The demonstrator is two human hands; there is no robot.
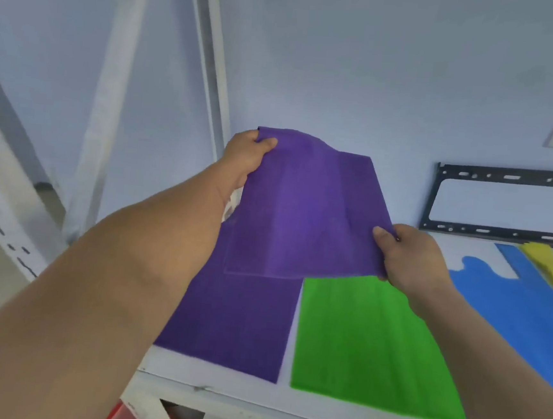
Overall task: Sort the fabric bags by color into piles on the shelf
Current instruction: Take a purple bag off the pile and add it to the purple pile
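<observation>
White shelf (207,375), front edge nearest. On it, side by side: flat purple fabric pile (228,322); flat green fabric pile (366,347); blue fabric bag (510,306); yellow fabric bag (551,266). Held above the purple pile, not yet laid: purple fabric bag (305,208), left hand (244,156) pinching its far corner, right hand (411,254) pinching its near corner. Behind: black metal bracket (503,204). Four colours started; bags still unsorted not visible.

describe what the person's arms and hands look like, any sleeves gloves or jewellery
Both forearms are bare as far as the frame shows, with no sleeve in view. The left hand and the right hand wear no gloves, and no rings, watch or bracelet show on the visible fingers or wrists. Nails look short and unpainted, though the image is somewhat blurred.
</observation>
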